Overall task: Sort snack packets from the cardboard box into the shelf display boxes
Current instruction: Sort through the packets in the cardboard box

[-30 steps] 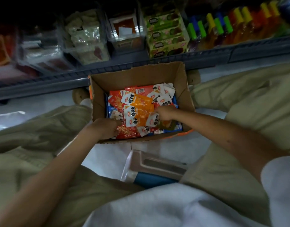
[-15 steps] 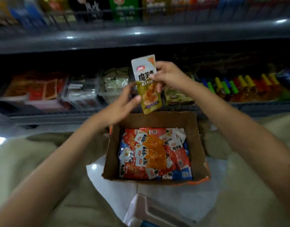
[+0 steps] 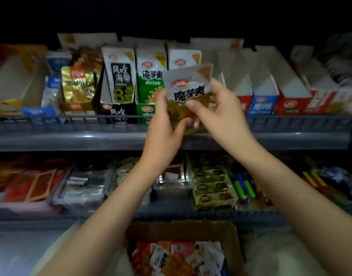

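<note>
Both hands hold one snack packet [image 3: 188, 82] upright in front of the upper shelf [image 3: 91, 136], with the label towards the person. This is probably so the print can be matched against the display boxes [image 3: 266, 96] lined up there. The left hand [image 3: 163, 124] has its fingers curled round the packet's left edge and lower part. The right hand [image 3: 221, 108] pinches it, with the thumb on the front and the fingers behind.

Just behind the packet stands a white-topped box [image 3: 184, 56] with the same logo and orange corner, which looks the likely target. To its left, the green box [image 3: 146, 110] and the black box [image 3: 119, 114] each hold upright packets of their own kind. The red and blue boxes to the right show tall white backs, and what is in them cannot be told.

Below, the cardboard box [image 3: 234, 236] holds a jumble of loose packets [image 3: 171, 259], so much sorting seems left to do.
</note>
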A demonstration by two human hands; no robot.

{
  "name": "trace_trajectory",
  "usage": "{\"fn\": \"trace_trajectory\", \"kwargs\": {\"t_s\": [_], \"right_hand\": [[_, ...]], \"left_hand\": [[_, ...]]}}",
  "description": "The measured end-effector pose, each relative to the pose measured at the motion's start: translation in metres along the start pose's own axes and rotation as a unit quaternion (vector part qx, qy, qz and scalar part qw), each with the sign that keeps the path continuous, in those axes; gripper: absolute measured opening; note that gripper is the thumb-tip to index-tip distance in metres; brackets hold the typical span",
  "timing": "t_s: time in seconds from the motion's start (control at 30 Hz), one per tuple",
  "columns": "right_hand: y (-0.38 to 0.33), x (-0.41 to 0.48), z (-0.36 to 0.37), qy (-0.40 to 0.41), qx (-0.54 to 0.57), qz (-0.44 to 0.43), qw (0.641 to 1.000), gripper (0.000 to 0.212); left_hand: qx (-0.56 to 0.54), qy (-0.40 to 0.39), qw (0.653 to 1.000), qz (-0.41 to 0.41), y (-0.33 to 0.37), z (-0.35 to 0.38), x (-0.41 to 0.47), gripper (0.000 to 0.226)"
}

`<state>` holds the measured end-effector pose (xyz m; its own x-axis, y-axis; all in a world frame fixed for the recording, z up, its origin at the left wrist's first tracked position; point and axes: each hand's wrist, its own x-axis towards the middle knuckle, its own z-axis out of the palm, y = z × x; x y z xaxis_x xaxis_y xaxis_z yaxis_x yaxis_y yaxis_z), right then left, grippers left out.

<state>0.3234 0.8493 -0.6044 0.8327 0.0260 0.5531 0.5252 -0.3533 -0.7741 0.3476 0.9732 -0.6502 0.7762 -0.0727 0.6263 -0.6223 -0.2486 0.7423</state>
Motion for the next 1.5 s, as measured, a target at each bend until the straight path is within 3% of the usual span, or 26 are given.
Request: {"fn": "trace_trajectory", "kwargs": {"t_s": [0.1,0.2,0.3,0.5,0.63,0.77,0.83,0.9,0.97,1.07,1.2,1.27,1.37,1.43,1.5], "right_hand": [[0.005,0.029,-0.007,0.046,0.054,-0.050,0.996,0.020],[0.014,0.061,-0.013,0.081,0.182,-0.004,0.980,0.015],[0.034,0.087,-0.012,0.076,0.202,0.035,0.976,0.013],[0.063,0.113,-0.006,0.051,-0.012,-0.014,0.999,0.029],[0.068,0.119,-0.001,0.016,-0.217,-0.029,0.976,0.047],[0.060,0.112,-0.004,0.013,-0.273,-0.069,0.960,0.102],[0.057,0.112,-0.007,-0.022,-0.320,-0.088,0.943,0.114],[0.054,0.113,-0.007,-0.061,-0.396,-0.122,0.908,0.101],[0.052,0.114,-0.008,-0.052,-0.420,-0.138,0.895,0.084],[0.054,0.114,-0.007,-0.016,-0.421,-0.136,0.897,0.076],[0.059,0.112,-0.005,-0.016,-0.434,-0.146,0.889,0.079],[0.057,0.109,-0.009,0.010,-0.396,-0.130,0.909,0.078],[0.051,0.105,-0.025,0.088,-0.347,-0.125,0.925,0.044],[0.050,0.103,-0.037,0.062,-0.418,-0.106,0.900,0.036],[0.048,0.097,-0.044,-0.014,-0.480,-0.078,0.874,0.039]], "left_hand": [[0.117,0.068,0.987,0.082,-0.014,0.007,0.015,0.062],[0.252,0.132,0.945,0.162,-0.029,0.011,0.025,0.056],[0.338,0.115,0.915,0.189,-0.035,0.017,0.032,0.030],[0.392,0.030,0.906,0.158,-0.044,0.025,0.029,0.021],[0.399,0.010,0.907,0.132,-0.043,0.026,0.029,0.023],[0.404,0.003,0.906,0.127,-0.042,0.025,0.029,0.023],[0.405,0.002,0.904,0.135,-0.044,0.024,0.029,0.021],[0.405,0.003,0.903,0.141,-0.046,0.024,0.030,0.019],[0.407,0.003,0.902,0.143,-0.046,0.024,0.029,0.020],[0.404,0.004,0.903,0.149,-0.048,0.023,0.030,0.020],[0.399,0.013,0.904,0.152,-0.048,0.024,0.031,0.021],[0.403,0.012,0.902,0.154,-0.048,0.023,0.031,0.021],[0.401,0.012,0.903,0.156,-0.050,0.023,0.031,0.021],[0.398,0.014,0.903,0.160,-0.051,0.023,0.032,0.020],[0.401,0.014,0.902,0.159,-0.051,0.023,0.032,0.021]]}}
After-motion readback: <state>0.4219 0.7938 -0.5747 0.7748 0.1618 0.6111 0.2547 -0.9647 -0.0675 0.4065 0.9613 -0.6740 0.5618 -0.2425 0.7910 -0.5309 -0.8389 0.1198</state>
